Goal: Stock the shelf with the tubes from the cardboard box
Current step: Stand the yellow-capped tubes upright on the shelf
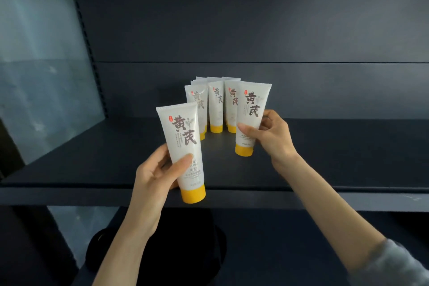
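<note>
Two tubes in hand at the shelf (348,146).
My left hand (153,174) grips one tube (183,144) at the front edge; my right hand (272,138) pinches a second tube (253,111), cap down by the stocked tubes (216,104). Probably light, squashy: hold near the cap.

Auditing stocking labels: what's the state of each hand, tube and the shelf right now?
left hand: grips the left-hand tube low on its body.
left-hand tube: cap down, tilted, at the shelf's front edge.
right hand: pinches the right-hand tube.
right-hand tube: upright, cap down, at the shelf surface.
stocked tubes: upright on yellow caps, in rows.
shelf: partly stocked.
</note>
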{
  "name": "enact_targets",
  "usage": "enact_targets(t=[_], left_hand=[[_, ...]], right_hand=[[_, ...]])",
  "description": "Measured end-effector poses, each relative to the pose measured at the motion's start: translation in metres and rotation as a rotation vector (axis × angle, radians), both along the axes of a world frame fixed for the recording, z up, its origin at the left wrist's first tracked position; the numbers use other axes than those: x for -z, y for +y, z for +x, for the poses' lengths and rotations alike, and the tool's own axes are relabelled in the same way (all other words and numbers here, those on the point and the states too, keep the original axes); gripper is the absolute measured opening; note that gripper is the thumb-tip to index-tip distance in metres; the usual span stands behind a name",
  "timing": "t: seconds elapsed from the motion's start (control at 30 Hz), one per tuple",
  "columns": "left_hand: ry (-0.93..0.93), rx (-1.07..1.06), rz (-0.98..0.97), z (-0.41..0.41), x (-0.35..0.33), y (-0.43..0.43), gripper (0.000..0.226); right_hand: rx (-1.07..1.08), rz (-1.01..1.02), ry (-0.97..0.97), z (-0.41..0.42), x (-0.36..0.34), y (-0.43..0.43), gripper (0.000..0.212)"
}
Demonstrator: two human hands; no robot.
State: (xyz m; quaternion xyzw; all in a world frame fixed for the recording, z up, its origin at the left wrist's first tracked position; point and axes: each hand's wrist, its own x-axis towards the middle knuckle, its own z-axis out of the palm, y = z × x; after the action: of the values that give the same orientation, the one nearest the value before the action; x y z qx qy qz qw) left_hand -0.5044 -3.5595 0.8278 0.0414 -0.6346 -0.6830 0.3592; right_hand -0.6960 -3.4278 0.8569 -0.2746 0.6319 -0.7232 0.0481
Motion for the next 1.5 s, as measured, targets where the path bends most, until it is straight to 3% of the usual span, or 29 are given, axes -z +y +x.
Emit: enact_targets(t=[0.5, 1.1, 1.2, 1.33, 1.5], left_hand=[[0.036, -0.091, 0.002, -0.021, -0.012, -0.024, 0.037], [0.035, -0.140, 0.013, -0.029, -0.014, -0.020, 0.039], [0.031, -0.144, -0.002, -0.033, -0.017, -0.018, 0.035], [-0.010, -0.111, -0.041, -0.043, -0.020, -0.011, 0.032], [-0.003, -0.009, -0.048, -0.057, -0.026, 0.003, 0.034]], right_hand=[[0.144, 0.223, 0.031, -0.063, 0.010, -0.102, 0.051], [0.075, 0.338, 0.127, -0.064, 0.005, -0.083, 0.048], [0.117, 0.326, 0.220, -0.055, -0.005, -0.059, 0.035], [-0.048, 0.248, 0.296, -0.029, -0.012, -0.024, 0.010], [-0.367, 0.230, 0.270, 0.001, -0.007, 0.009, 0.049]])
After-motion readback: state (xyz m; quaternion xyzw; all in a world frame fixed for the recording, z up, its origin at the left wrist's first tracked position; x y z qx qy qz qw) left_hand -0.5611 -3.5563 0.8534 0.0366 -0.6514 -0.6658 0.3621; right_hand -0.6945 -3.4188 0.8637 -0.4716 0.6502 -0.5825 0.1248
